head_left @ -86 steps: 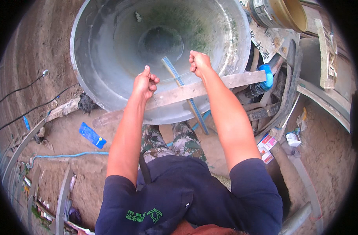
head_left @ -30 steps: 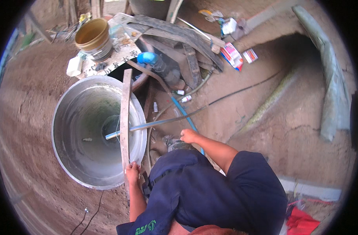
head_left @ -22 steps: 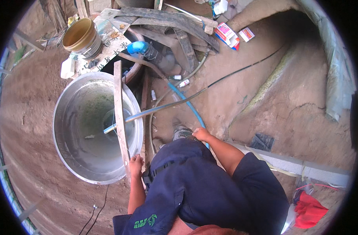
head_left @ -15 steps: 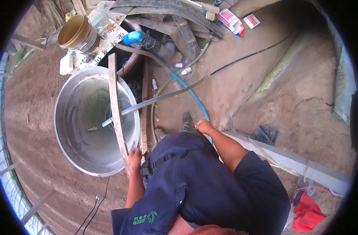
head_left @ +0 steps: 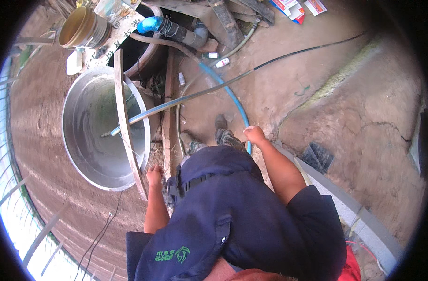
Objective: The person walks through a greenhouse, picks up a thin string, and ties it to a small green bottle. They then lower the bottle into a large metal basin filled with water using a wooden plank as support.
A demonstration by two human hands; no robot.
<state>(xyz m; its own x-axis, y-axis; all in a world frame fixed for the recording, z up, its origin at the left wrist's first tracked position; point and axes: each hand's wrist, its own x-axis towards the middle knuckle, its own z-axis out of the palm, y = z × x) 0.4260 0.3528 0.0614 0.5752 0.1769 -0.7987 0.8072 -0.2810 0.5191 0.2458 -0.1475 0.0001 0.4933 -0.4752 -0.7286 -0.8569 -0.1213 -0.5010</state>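
My left hand (head_left: 154, 176) hangs beside the lower end of a long wooden board (head_left: 122, 110), its fingers curled; a small gap seems to part it from the wood. The board lies across a large round metal basin (head_left: 74, 154) with cloudy greenish liquid inside. A pale hose (head_left: 171, 103) rests over the basin's rim and under the board, its end inside the basin. My right hand (head_left: 254, 135) is closed beside a blue hose (head_left: 236, 103) that curves down past my legs. What either hand holds, if anything, cannot be made out.
Behind the basin are a brown bucket (head_left: 85, 30), a dark vat (head_left: 150, 58) and a blue-ended pipe (head_left: 174, 33). Small bottles (head_left: 222, 62) lie on the ground. A concrete curb (head_left: 333, 201) and a dark flat piece (head_left: 317, 157) are at right.
The view has shifted, so basin and bucket sit farther up and left. My left hand has come slightly away from the board's end. My right hand has moved a little forward and right.
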